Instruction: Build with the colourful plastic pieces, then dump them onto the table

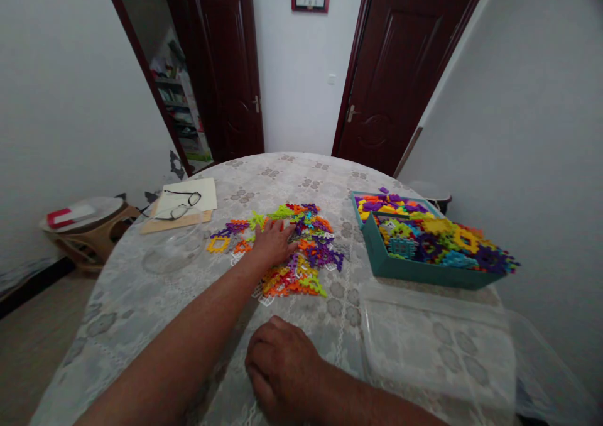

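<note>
Colourful plastic pieces (301,281) lie in a loose heap near the middle of the round table. My left hand (273,242) rests on the heap with its fingers spread over the pieces. Closer to me, my right hand (282,366) lies on the tablecloth with its fingers curled in; nothing shows in it. A yellow square frame piece (218,244) sits at the heap's left edge, beside purple pieces (230,228).
At the right stands a teal box (424,272) heaped with pieces, in front of a second filled tray (357,205). A clear plastic lid (438,338) lies nearer me. Glasses (179,211) rest on paper and a board (164,225) at the left, near a clear round lid (172,250).
</note>
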Demonstrator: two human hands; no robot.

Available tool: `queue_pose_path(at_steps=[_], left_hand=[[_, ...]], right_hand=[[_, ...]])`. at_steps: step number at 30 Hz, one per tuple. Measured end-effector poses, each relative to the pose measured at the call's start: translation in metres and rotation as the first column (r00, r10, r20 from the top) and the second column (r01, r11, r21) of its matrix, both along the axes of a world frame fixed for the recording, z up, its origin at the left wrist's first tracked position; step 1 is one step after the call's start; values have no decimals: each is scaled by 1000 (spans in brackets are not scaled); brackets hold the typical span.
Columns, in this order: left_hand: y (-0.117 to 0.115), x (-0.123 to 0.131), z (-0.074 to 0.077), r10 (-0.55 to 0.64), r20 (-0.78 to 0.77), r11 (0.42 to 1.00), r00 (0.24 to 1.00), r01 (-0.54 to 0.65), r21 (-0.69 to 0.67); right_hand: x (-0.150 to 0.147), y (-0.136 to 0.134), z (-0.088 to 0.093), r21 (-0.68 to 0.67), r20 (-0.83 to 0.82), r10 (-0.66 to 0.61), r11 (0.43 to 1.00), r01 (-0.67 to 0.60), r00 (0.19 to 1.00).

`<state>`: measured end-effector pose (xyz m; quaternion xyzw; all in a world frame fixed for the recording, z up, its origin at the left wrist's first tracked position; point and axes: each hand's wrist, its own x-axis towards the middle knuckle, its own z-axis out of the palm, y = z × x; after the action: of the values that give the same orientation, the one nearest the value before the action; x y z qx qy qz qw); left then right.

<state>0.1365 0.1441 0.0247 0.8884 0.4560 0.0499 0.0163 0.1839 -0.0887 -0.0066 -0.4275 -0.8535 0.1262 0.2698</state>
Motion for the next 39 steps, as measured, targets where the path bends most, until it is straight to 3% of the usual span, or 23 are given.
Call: queue_pose_path(at_steps=[6,11,13,15,18,20,25,29,33,35,36,37,39], left_hand=[[8,-2,7,110,-28,994,993,-110,5],[-2,-14,15,218,-22,973,976,-216,80],[-12,-14,16,117,23,988,993,-119,100],[-25,-10,14,-113,64,990,992,107,95],[-46,-3,8,-375,60,927,925,374,24],[-56,-1,5,-393,36,919,919,394,-19],[-62,-11,8,-279,23,960,960,279,4],[-63,-25,14,-229,-1,972,973,229,62],[-71,-25,23,-218,22,968,976,213,134],[-77,-18,29,-231,74,965,970,218,147],[-81,-14,33,-244,107,963,964,229,140],[-86,-8,38,-257,147,963,955,239,125],[-96,6,47,-267,249,964,931,259,63]], right_hand=[[0,0,3,-7,-11,-1,1000,1,1000],[0,-1,3,-15,-4,6,1000,-6,1000],[0,0,1,-9,-2,7,1000,-7,1000],[0,1,0,7,13,5,1000,-5,1000],[1,5,-1,60,44,28,998,-31,999],[1,7,-2,93,65,40,995,-46,997],[2,9,3,146,101,38,988,-53,994],[7,-1,32,210,105,67,974,-88,992],[32,-37,92,317,-70,-10,948,31,997],[58,-61,125,398,-222,-139,891,220,965],[76,-73,141,441,-307,-205,835,330,929],[98,-84,154,456,-388,-299,760,463,872],[154,-101,172,461,-518,-504,516,722,691]])
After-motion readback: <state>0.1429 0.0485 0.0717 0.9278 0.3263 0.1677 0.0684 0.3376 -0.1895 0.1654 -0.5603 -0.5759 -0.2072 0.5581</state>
